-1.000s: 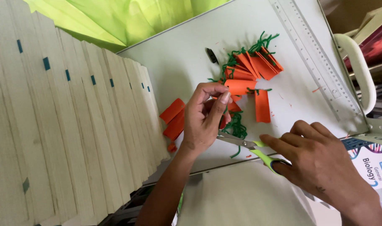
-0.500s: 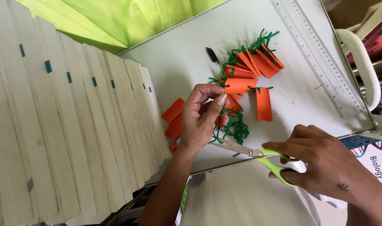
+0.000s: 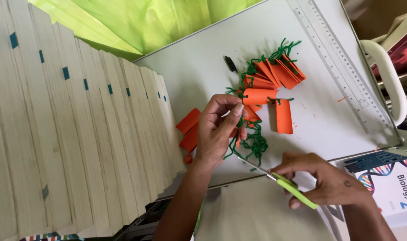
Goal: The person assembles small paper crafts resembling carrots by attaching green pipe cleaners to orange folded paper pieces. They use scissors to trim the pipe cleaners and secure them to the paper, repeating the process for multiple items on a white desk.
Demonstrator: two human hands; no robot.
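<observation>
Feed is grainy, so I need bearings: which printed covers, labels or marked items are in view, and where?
Book: bottom right corner, white cover with a coloured helix picture.
Ruler: clear, lying diagonally on the white board, upper right.
Blue tabs: small squares on the pale stacked sheets, left.

Bare forearms, no sleeves; small dark mark on right hand (image 3: 330, 183)

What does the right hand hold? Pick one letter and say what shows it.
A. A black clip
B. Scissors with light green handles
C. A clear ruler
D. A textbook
B: the right hand grips scissors with light green handles, blades pointing toward the green yarn under the left hand; the ruler and black clip lie untouched on the table.
</observation>
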